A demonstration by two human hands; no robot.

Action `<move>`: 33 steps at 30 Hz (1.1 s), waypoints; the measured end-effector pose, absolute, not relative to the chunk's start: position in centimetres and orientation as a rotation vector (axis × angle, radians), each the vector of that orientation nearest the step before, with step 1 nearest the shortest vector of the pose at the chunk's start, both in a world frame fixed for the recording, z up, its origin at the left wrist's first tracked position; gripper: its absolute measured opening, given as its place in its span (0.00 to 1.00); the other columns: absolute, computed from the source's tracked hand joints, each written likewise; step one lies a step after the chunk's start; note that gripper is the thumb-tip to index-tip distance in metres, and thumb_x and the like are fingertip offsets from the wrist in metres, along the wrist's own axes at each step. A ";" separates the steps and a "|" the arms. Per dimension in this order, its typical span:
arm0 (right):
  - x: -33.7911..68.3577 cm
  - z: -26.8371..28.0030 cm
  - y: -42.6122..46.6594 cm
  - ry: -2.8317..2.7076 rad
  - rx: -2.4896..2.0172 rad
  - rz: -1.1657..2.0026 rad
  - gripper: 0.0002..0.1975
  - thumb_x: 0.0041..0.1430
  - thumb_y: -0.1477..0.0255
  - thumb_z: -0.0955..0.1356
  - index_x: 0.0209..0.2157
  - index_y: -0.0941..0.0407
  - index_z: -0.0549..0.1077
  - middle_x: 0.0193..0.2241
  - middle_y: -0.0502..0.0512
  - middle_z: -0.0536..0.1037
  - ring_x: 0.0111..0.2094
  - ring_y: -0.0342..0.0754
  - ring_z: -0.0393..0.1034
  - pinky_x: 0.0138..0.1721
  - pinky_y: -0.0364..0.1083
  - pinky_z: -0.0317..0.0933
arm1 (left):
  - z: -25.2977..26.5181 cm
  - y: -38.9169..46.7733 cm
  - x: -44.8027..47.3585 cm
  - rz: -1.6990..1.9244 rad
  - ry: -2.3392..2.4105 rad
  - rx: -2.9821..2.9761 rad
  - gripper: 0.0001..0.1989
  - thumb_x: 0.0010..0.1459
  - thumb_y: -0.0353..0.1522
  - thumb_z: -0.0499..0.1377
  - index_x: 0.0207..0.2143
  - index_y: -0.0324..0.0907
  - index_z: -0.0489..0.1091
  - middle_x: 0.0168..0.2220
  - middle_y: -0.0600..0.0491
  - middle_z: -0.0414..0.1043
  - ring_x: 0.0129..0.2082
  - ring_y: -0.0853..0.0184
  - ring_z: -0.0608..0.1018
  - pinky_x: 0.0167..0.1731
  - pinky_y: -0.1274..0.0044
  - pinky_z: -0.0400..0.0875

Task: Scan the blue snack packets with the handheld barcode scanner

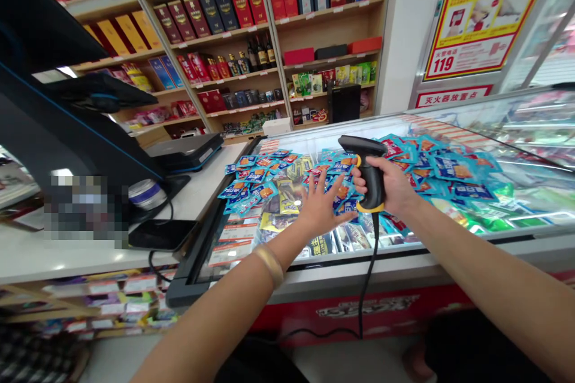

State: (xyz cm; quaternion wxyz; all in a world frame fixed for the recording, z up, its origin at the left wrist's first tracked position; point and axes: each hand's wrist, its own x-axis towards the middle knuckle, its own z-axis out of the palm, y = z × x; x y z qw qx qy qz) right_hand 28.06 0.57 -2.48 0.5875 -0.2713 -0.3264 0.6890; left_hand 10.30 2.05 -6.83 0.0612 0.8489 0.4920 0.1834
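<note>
Head view, and it's the black-and-yellow scanner (374,184) that takes centre stage, up above the glass-topped case (323,283), gripped by the right hand (395,188)! Fingers curl firmly around the handle, thumb up near the head. Look at the line of it: the handle's long axis runs nearly upright in view, butt end down, while the head lies across the top, its nose aimed left and a touch upward. From the butt, the black cable (370,275) drops towards the floor. Over to the left hand (320,208), just beside the scanner: nothing gripped there, palm down, fingers fanned over the middle of the blue snack packets (453,166); whether the fingertips touch them, I cannot tell. Packets are heaped both sides, a smaller spread on the left, a bigger pile on the right. A gold bangle (270,266) circles the left wrist.
</note>
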 end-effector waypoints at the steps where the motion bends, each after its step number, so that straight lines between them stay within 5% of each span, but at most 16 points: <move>1: 28.6 -2.7 0.7 -0.743 -0.658 1.608 0.05 0.54 0.69 0.67 0.31 0.57 0.69 0.22 0.50 0.69 0.19 0.40 0.59 0.17 0.38 0.58 | -6.9 2.1 11.1 0.459 1.530 2.556 0.48 0.50 0.56 0.61 0.69 0.58 0.45 0.73 0.48 0.31 0.69 0.34 0.39 0.60 0.40 0.44; 5: 29.5 -3.3 1.6 -0.673 -0.707 1.629 0.04 0.54 0.70 0.66 0.30 0.56 0.67 0.21 0.51 0.68 0.19 0.41 0.59 0.17 0.39 0.58 | -6.8 3.3 12.5 0.303 1.630 2.501 0.50 0.51 0.60 0.56 0.70 0.59 0.37 0.73 0.44 0.32 0.70 0.36 0.40 0.61 0.42 0.45; 14: 29.2 -2.9 2.0 -0.712 -0.720 1.691 0.06 0.52 0.68 0.66 0.32 0.55 0.67 0.20 0.50 0.67 0.18 0.42 0.58 0.16 0.40 0.56 | -6.2 4.6 12.5 0.313 1.599 2.476 0.49 0.52 0.59 0.55 0.70 0.59 0.37 0.73 0.45 0.32 0.71 0.42 0.38 0.63 0.44 0.41; 25: 24.3 -0.8 2.9 -0.819 -0.598 1.736 0.06 0.53 0.69 0.67 0.33 0.57 0.69 0.23 0.50 0.69 0.20 0.40 0.59 0.18 0.39 0.58 | -3.6 8.1 4.3 0.715 2.062 2.313 0.35 0.59 0.45 0.57 0.67 0.47 0.54 0.70 0.41 0.49 0.69 0.47 0.53 0.64 0.50 0.50; 33: 19.2 -0.6 4.6 -0.710 -0.587 1.892 0.04 0.55 0.70 0.65 0.31 0.57 0.68 0.20 0.50 0.67 0.19 0.40 0.57 0.16 0.38 0.56 | -1.9 12.7 -1.7 0.369 2.295 2.245 0.38 0.58 0.52 0.53 0.67 0.50 0.52 0.70 0.43 0.49 0.69 0.45 0.50 0.63 0.47 0.45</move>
